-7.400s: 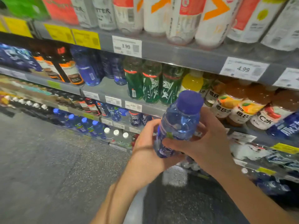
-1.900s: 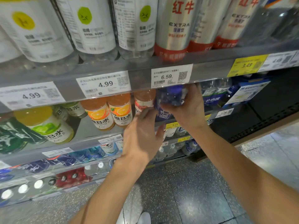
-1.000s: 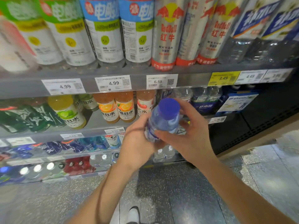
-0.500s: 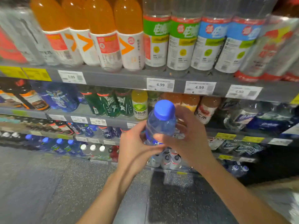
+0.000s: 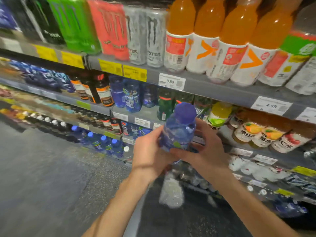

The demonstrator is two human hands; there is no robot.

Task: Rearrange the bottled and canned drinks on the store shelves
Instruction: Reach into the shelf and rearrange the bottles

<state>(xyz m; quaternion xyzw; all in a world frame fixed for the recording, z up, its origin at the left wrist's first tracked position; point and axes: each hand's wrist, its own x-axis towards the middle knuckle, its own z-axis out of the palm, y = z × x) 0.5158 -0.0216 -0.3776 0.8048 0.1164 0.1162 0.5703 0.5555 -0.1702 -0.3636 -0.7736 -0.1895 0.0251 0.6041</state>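
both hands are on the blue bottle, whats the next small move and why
Probably carry the blue bottle left toward the matching blue bottles on the middle shelf: the left hand and right hand hold it upright in front of the green bottles.

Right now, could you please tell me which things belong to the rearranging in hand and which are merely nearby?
In hand:
- blue bottle
- left hand
- right hand

Nearby:
- orange bottles
- cans
- green bottles
- price tag
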